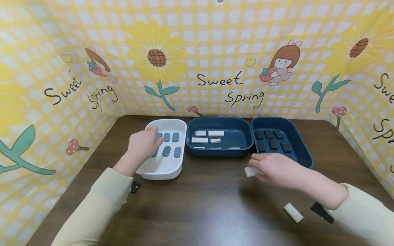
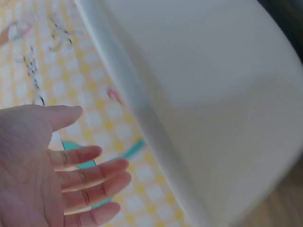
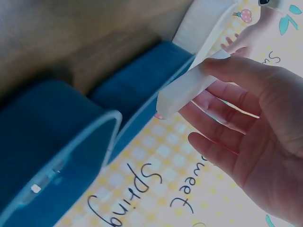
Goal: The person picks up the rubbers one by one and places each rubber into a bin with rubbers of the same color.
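Observation:
My left hand (image 1: 142,144) is over the left part of the white bin (image 1: 163,176), which has several grey-blue rectangular pieces (image 1: 175,137) in it. In the left wrist view its fingers (image 2: 90,177) are spread, with nothing held. My right hand (image 1: 278,169) is above the table, in front of the right-hand blue bin (image 1: 303,150). Between thumb and fingers it pinches a white rectangular block (image 3: 187,90), which shows only partly in the head view. Another white block (image 1: 293,213) lies on the table near the right sleeve.
Between the other two bins stands a wide blue bin (image 1: 220,152) with several white blocks (image 1: 199,140) inside. Several dark pieces (image 1: 272,144) lie in the right-hand bin. All three bins stand in a row on the brown table (image 1: 212,205), before a yellow checked cloth (image 1: 197,61).

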`<state>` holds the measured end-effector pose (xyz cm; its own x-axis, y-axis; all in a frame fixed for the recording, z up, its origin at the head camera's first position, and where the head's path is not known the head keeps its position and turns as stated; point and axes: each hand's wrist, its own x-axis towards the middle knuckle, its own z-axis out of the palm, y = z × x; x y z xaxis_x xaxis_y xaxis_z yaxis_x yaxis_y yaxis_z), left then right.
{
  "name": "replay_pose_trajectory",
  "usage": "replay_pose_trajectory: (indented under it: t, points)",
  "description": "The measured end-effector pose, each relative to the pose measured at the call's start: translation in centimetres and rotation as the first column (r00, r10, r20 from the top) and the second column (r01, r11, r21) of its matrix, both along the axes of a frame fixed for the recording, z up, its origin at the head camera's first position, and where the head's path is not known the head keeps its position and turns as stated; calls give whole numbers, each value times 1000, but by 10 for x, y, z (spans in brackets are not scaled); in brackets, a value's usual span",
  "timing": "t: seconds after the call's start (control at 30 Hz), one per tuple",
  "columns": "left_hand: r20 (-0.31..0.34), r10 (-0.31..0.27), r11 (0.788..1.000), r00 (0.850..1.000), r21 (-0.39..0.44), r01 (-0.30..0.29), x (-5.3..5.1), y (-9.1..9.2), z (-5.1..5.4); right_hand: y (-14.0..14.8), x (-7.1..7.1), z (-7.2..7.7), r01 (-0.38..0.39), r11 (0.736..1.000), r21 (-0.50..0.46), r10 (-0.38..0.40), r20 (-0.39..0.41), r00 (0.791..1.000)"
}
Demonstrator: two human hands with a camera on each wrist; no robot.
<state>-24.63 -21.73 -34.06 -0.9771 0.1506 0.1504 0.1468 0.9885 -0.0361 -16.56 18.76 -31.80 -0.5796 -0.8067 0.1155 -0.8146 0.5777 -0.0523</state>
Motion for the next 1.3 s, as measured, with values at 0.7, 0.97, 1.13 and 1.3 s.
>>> replay_pose_trajectory:
  t: [0.7, 0.97, 1.13, 1.3]
  points:
    - [150, -527, 845, 837, -15, 534, -13, 65, 1, -29, -89, 21, 219, 969, 113, -218, -21, 976]
    - [250, -545, 822, 800, -30, 569, -27, 70, -8, -56, -125, -1, 241, 946, 214, -259, 57, 964]
    - [243, -553, 814, 797, -46, 579, -31, 69, -12, -63, -139, -18, 286, 925, 252, -326, 136, 935]
    - [224, -560, 810, 798, -55, 584, -34, 68, -17, -65, -148, -30, 321, 906, 276, -381, 204, 902]
